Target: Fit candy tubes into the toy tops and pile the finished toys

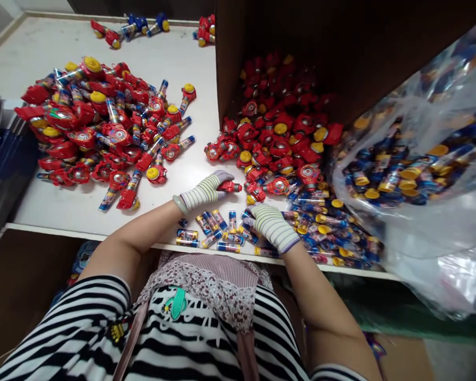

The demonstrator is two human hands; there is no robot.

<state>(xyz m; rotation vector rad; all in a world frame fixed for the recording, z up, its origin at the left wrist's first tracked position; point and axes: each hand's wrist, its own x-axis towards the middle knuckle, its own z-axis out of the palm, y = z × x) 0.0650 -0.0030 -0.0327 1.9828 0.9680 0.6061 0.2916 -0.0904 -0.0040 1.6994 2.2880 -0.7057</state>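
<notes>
The gloved left hand (200, 192) pinches a red toy (229, 186) firmly, which suits its small body. The gloved right hand (272, 227) curls against loose tubes (227, 233); whether it holds one is hidden.

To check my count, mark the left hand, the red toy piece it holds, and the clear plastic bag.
Left hand (200, 193): head view, back of the glove.
Red toy piece (230, 186): head view, its red body.
Clear plastic bag (420, 254): head view, film at right.

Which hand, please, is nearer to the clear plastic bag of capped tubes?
The right hand is nearer, among loose tubes left of the clear plastic bag; the left hand, gripping a red plastic part, is farther away.
</notes>
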